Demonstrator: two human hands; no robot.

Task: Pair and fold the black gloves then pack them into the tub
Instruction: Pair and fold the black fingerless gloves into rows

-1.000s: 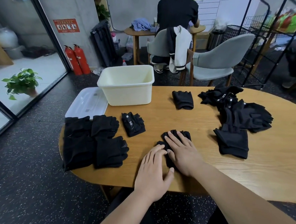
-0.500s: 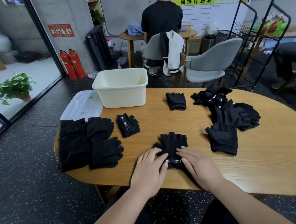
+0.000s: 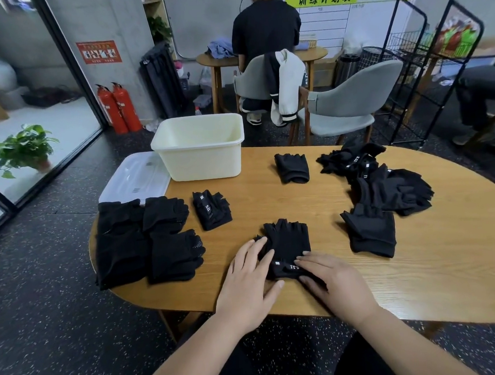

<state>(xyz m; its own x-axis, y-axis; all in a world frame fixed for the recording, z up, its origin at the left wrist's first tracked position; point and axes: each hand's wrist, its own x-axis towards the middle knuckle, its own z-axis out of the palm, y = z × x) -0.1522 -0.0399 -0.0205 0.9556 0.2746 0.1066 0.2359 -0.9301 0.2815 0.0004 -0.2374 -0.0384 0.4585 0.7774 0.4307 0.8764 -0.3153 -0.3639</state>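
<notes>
A stacked pair of black fingerless gloves (image 3: 287,243) lies flat near the table's front edge, cuff towards me with a white 5.11 label. My left hand (image 3: 248,286) grips the cuff's left corner and my right hand (image 3: 331,280) grips its right corner. The cream tub (image 3: 200,149) stands empty at the back left of the wooden table (image 3: 420,278). Two folded pairs lie apart: one (image 3: 211,209) left of centre, one (image 3: 293,168) towards the back. Unsorted black gloves lie in a heap (image 3: 385,184) on the right, and a flat group (image 3: 148,239) on the left.
The tub's clear lid (image 3: 135,178) lies at the table's left edge beside the tub. Grey chairs (image 3: 348,105) stand behind the table, a black wire rack (image 3: 435,60) at the right. A person sits at a far table with their back turned.
Both hands slid back from pressing flat on the glove pair to its cuff end and took hold of the corners. The camera view shifted slightly.
</notes>
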